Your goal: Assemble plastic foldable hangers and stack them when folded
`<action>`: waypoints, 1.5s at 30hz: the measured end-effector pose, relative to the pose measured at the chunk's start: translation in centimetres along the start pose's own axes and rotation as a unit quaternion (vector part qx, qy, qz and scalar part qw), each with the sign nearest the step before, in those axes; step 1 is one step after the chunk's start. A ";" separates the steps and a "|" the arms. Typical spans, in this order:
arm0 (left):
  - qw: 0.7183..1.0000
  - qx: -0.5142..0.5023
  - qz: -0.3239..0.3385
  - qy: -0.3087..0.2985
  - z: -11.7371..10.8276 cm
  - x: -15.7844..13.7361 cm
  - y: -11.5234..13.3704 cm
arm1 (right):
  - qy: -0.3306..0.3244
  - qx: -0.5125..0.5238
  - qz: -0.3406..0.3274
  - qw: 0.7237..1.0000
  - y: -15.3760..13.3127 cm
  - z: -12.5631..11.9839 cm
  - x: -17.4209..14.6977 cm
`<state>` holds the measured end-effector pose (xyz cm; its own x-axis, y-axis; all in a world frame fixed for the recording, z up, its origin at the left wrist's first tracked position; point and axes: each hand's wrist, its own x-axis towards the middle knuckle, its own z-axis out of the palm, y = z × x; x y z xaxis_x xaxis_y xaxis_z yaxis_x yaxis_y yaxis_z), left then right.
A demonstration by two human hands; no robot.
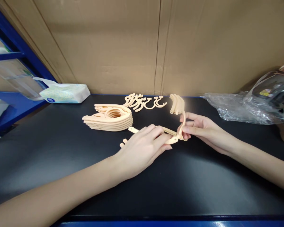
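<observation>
My right hand (198, 129) is closed in a pinch on a curved cream plastic hanger arm (184, 119), which stands nearly upright. Its lower end meets the end of a flat cream hanger piece (172, 140). Over that flat piece, my left hand (144, 146) has its fingers curled, gripping it low above the table; the palm side is hidden. Two rounded cream ends (123, 142) poke out left of my left hand. Behind it lies a neat stack of folded cream hangers (107, 121). Loose hanger hooks (142, 102) and a bundle of curved arms (176, 104) lie farther back.
The black table (142, 192) ends at a cardboard wall (109, 47). At the back left is a tissue pack (66, 92) beside a blue shelf frame (26, 63). Clear plastic wrapping (239, 108) and a transparent bag (269, 88) lie at the right.
</observation>
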<state>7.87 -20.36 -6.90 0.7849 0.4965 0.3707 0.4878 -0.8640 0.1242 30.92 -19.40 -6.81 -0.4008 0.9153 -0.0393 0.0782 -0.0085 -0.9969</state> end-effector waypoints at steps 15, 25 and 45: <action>0.998 -0.032 0.022 0.040 0.1 -0.2 0.0 | -0.028 -0.046 0.024 0.998 0.0 0.0 0.2; 0.998 0.006 0.024 0.051 0.8 -0.4 0.1 | 0.002 -0.062 0.015 0.998 0.1 0.3 -0.1; 0.997 0.051 0.007 0.060 0.6 -0.4 0.5 | 0.021 -0.054 -0.026 0.998 0.2 0.6 -0.1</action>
<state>8.01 -20.96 -7.58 0.7437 0.4662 0.4792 0.5188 -0.8545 0.0262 30.48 -19.74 -7.00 -0.3693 0.9291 0.0181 0.1571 0.0816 -0.9842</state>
